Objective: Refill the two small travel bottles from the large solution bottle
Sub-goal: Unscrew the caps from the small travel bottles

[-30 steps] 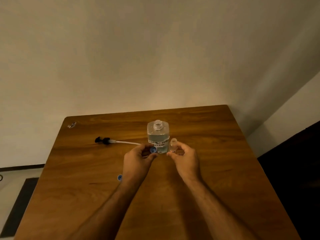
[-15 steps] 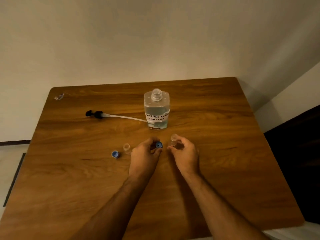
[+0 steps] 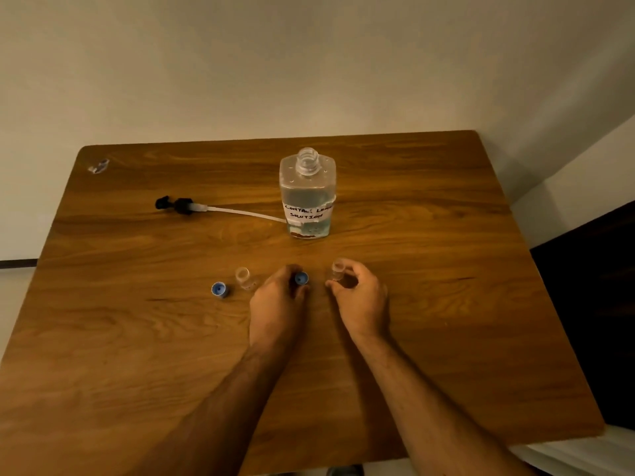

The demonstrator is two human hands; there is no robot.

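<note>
The large clear solution bottle (image 3: 307, 194) stands uncapped at the table's middle, about half full, with a handwritten white label. My left hand (image 3: 276, 300) pinches a blue cap (image 3: 301, 278) just in front of it. My right hand (image 3: 360, 297) grips a small clear travel bottle (image 3: 336, 271), open at the top. A second small clear travel bottle (image 3: 244, 278) stands uncapped to the left of my left hand, apart from it. Its blue cap (image 3: 219, 289) lies beside it on the wood.
The black pump head with its white tube (image 3: 206, 208) lies left of the large bottle. A small clear scrap (image 3: 99, 165) sits at the far left corner of the wooden table (image 3: 446, 304). A wall rises behind the table, and dark floor drops off at the right.
The view tilted down, so the table sits lower and closer. Both hands drew back from the large bottle toward me, still holding the cap and the small bottle.
</note>
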